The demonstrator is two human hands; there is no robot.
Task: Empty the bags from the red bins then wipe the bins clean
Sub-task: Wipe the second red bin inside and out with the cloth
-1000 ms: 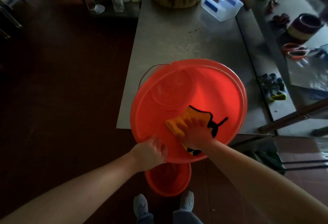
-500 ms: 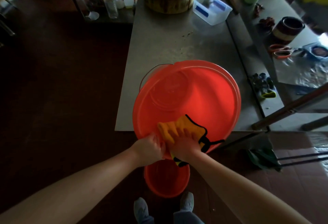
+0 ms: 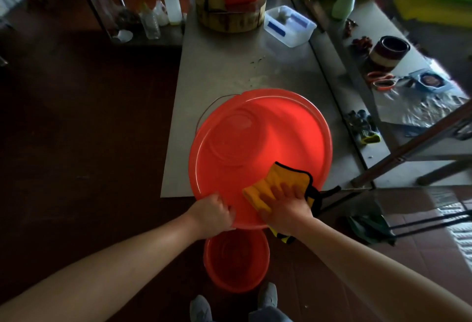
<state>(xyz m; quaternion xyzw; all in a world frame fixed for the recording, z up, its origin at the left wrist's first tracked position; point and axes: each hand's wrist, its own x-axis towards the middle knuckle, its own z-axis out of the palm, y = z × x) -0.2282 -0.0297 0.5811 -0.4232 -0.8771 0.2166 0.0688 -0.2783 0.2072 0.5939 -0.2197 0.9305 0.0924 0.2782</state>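
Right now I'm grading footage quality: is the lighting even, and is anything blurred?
Head view: uneven lighting; the large red bin glows brightly while the floor at left is nearly black. Same view: the right hand and yellow cloth look sharp.

The person shows bare forearms [image 3: 143, 252], left hand [image 3: 210, 215] and right hand [image 3: 286, 210], grey shoes [image 3: 267, 296], blue-grey trousers [image 3: 268, 316].

Glossy plastic bin [image 3: 255, 143], dull metal table [image 3: 229, 71]

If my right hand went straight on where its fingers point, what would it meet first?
Probably the large red plastic bin: the right hand lies flat on the yellow black-edged cloth against its inner wall, fingers aimed deeper inside, toward the round base. Depth is unclear.
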